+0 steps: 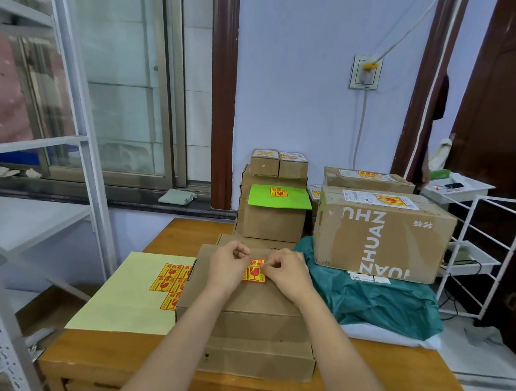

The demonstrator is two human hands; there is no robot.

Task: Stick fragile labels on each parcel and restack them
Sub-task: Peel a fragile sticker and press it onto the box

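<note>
Fragile label [255, 272] half hidden by hands – sheet stickers [171, 282] partly behind box [244, 303]

Centre of frame: left hand [228, 267] and right hand [285, 272], fingers curled, pinching a red-and-yellow fragile label [255, 272] over the top cardboard parcel [244, 303] of a stack. Left of it: yellow label sheet [123, 296] on the wooden table [105, 355]. Right: large labelled box [381, 236] on a teal bag [374, 296]. Behind, upper centre: green-topped box [275, 214].

Two bare forearms are seen, no sleeves reaching the wrists. Left hand [227, 267] and right hand [288, 272] are ungloved; no rings or watch are worn.
</note>
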